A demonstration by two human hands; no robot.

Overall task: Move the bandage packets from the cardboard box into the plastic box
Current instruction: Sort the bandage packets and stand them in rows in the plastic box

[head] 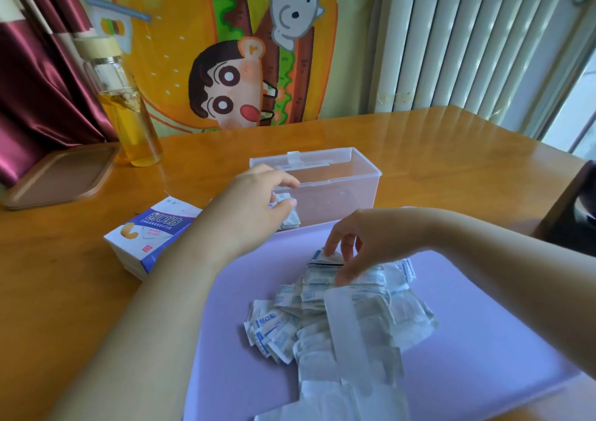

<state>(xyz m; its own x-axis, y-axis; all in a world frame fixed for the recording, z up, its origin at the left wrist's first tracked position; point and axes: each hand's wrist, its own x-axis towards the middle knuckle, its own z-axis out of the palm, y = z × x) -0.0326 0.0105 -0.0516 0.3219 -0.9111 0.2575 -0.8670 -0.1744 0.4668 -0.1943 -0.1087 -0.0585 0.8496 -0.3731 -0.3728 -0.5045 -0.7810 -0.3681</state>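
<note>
Your left hand [254, 204] is at the near-left corner of the clear plastic box [338, 175]. Its fingers curl over the rim and pinch a bunch of packets [288, 215] against the thumb. That bunch hangs below the rim with its long axis roughly upright, pointing down toward the box floor. It looks to be inside the wall, though the clear plastic makes that hard to confirm.

Your right hand [351, 246] is over the purple mat [483, 307], near the mat's far edge. Its thumb is on the near side and its fingers on the far side of a small stack [325, 259], closed on it edge-on. The stack's long axis runs left to right, parallel to the box's front wall, and the box lies just beyond it, up and slightly left. The right hand is the nearer one to the loose pile of bandage packets [290, 317] in the middle of the mat, where packets point every way.

The cardboard box [151, 236] lies on its side on the table [451, 149], beside the mat's left edge. You'll likely need to keep the stack level as it clears the rim.
</note>
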